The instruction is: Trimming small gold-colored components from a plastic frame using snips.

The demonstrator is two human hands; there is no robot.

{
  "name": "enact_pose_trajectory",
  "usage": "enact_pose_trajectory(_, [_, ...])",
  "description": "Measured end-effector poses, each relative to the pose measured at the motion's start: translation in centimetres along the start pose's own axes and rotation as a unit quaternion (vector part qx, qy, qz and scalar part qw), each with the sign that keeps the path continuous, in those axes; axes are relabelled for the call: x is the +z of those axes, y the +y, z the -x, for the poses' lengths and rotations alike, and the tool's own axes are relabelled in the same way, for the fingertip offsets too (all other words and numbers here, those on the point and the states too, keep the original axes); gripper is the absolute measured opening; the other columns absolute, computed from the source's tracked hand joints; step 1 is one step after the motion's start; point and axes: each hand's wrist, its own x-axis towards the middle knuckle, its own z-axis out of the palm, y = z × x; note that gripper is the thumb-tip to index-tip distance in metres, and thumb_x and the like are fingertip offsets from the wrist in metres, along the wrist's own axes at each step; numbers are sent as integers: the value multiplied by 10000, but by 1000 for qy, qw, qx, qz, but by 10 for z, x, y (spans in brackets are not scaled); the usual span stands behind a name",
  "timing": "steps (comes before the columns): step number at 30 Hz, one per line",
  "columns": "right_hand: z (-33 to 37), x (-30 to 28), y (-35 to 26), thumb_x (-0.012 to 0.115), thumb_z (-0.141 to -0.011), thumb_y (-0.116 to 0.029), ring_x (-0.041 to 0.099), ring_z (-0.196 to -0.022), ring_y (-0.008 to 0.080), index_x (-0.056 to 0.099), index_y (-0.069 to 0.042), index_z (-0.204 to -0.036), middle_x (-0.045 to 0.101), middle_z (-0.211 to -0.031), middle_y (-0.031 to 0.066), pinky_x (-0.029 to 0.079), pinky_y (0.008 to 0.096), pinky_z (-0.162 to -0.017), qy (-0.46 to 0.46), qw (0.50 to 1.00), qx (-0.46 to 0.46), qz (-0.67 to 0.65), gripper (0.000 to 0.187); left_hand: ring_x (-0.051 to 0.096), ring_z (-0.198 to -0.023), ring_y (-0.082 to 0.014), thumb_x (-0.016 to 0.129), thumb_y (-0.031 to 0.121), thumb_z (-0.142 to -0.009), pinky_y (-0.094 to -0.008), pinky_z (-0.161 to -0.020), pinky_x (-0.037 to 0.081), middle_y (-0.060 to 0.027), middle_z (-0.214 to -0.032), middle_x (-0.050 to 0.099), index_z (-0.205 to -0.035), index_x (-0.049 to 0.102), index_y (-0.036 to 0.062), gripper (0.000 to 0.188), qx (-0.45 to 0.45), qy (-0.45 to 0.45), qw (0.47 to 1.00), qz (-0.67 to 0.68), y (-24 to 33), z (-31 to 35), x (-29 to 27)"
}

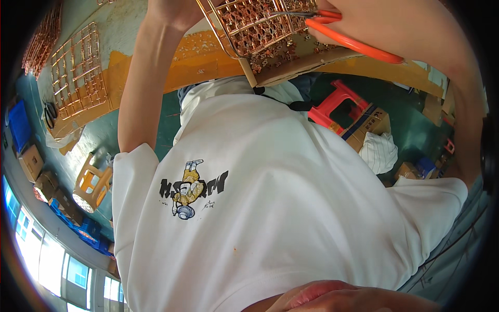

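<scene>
At the top edge, a copper-coloured wire rack (262,31) tilts over a shallow cardboard tray (299,69) strewn with small copper-coloured pieces. My left hand (179,11) is beside the rack's left edge, its fingers cut off by the picture's edge, so its grip does not show. In my right hand (323,37) is a pair of pliers with orange handles (358,46). Their dark jaws point left and overlap the rack's right part; whether they bite on a wire I cannot make out.
Another copper wire rack (80,73) lies on the worktable (200,54) at left, near a stack of racks (46,39) and dark-handled scissors (50,114). A red stool (338,106) and carton (369,127) stand below right, a yellow stool (93,182) below left.
</scene>
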Motion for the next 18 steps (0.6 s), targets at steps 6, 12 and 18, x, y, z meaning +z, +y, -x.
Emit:
enact_pose_trajectory(6, [-15,-10,-7,549,-934,-174,688,-672,337,723,78,-859,710,-790,207,560,447,-610,-77,997,-8,-17,316,466,-1380,-537,410,883,-875,-595,-1165,430,-348,-1576,348,-1609,48,-51,1242,-4,-2,1000,-12,-5,0,-3])
enact_pose_trajectory(12, [-24,-24,-26,546,-933,-189,681,-661,335,727,71,-841,707,-777,201,554,448,-601,-146,988,37,26,330,572,-1300,-442,450,872,-870,-534,-1088,503,-330,-1553,400,-1592,155,-68,1221,-22,-15,999,-44,-5,-3,-1])
enact_pose_trajectory(18, [-36,-32,-14,537,-930,-216,671,-649,335,730,58,-805,698,-755,196,539,451,-589,-200,979,27,10,358,571,-1306,-440,451,867,-873,-529,-1095,500,-331,-1554,398,-1592,151,-66,1216,-17,-4,999,-34,-1,2,-2])
